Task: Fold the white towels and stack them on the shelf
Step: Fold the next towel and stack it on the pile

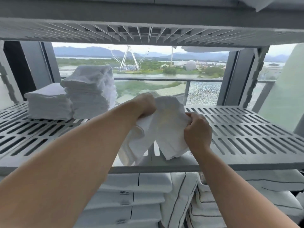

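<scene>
A white towel (166, 125) hangs crumpled and partly folded above the middle of the grey slotted shelf (243, 129). My left hand (144, 104) grips its upper left part, fingers curled into the cloth. My right hand (198, 130) pinches its right edge. Its lower ends droop toward the shelf's front edge. Two stacks of folded white towels stand on the shelf's left: a low stack (47, 104) and a taller stack (90, 91) beside it.
Another slotted shelf (148, 32) hangs close overhead. Below the front rail (164, 168) lie folded white linens with dark stripes (181, 195). Behind the shelf is a window with a balcony rail. The shelf's right half holds nothing.
</scene>
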